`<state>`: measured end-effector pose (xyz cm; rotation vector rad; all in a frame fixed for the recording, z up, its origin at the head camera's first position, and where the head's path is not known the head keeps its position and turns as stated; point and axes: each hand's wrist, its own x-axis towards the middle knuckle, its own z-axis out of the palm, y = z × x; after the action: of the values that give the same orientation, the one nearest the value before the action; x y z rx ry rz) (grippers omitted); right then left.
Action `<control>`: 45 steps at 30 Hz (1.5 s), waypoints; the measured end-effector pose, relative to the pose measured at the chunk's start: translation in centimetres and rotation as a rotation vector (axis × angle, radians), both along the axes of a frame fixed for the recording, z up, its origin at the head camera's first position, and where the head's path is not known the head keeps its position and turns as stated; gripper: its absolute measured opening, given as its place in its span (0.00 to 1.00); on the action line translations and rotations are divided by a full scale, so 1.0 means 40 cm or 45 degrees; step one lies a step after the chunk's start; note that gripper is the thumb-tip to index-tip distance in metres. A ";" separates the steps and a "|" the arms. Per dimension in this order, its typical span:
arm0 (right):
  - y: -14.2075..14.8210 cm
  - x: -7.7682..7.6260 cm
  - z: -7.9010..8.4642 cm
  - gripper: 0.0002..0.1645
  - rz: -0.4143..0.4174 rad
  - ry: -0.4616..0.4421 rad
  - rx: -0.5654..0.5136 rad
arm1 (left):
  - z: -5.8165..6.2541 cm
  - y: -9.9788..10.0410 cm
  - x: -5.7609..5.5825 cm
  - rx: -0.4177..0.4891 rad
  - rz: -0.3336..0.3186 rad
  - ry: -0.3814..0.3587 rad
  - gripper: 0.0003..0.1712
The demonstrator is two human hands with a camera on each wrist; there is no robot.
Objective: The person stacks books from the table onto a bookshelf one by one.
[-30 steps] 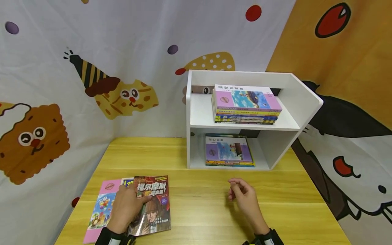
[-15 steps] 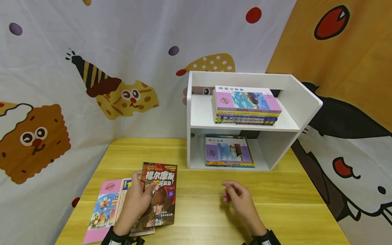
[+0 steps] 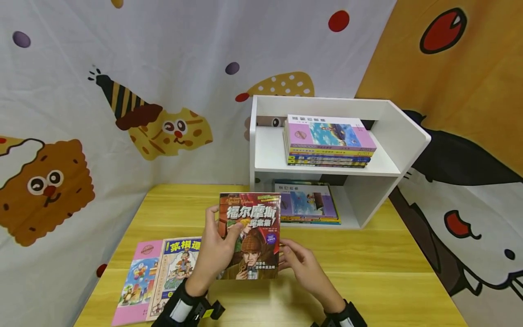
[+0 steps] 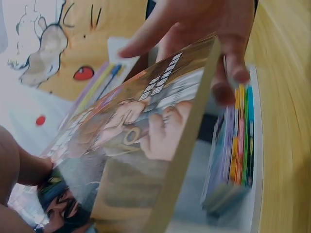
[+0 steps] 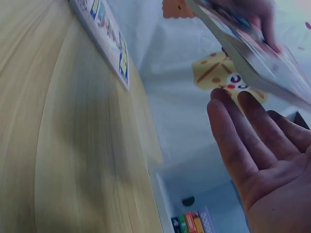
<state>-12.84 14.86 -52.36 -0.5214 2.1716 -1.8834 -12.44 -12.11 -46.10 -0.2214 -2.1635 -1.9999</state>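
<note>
My left hand [image 3: 214, 252] grips a paperback book [image 3: 255, 240] by its left edge, thumb on the cover. The cover is dark red-brown with large white characters and a figure in a deerstalker hat. Raised above the table, the book overlaps the lower shelf's left part in the head view. My right hand [image 3: 304, 268] is at the book's right edge. Its fingers [image 5: 231, 131] are extended and the palm faces up in the right wrist view, below the book. From the left wrist, the right hand [image 4: 199, 24] appears beyond the book's far edge.
A pink book [image 3: 136, 286] and a cream comic-style book [image 3: 173, 277] lie overlapping on the wooden table [image 3: 388, 277] at left. A white two-tier shelf [image 3: 327, 170] stands at the back, with a book stack [image 3: 331, 136] above and another stack [image 3: 312, 204] below.
My left hand has lifted the red-brown book off the other books and carried it right and away from me, uncovering the cream book. My right hand has moved left to the book's edge.
</note>
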 end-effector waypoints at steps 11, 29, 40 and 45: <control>-0.019 0.014 -0.012 0.30 -0.023 -0.039 -0.230 | -0.022 0.084 -0.032 0.087 -0.105 0.018 0.31; 0.164 -0.082 0.114 0.23 0.058 0.327 0.207 | 0.010 -0.041 -0.106 -0.366 -0.186 0.331 0.43; 0.167 -0.125 0.137 0.16 0.119 0.248 0.352 | -0.018 -0.006 -0.107 -0.336 -0.500 0.295 0.41; 0.153 -0.109 0.103 0.27 -0.146 0.100 0.217 | -0.029 0.006 -0.100 -0.292 -0.452 0.300 0.40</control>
<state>-17.20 21.00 -48.24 -0.4536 2.4331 -1.7374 -16.43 -11.89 -47.27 -0.8829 -2.3176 -1.7650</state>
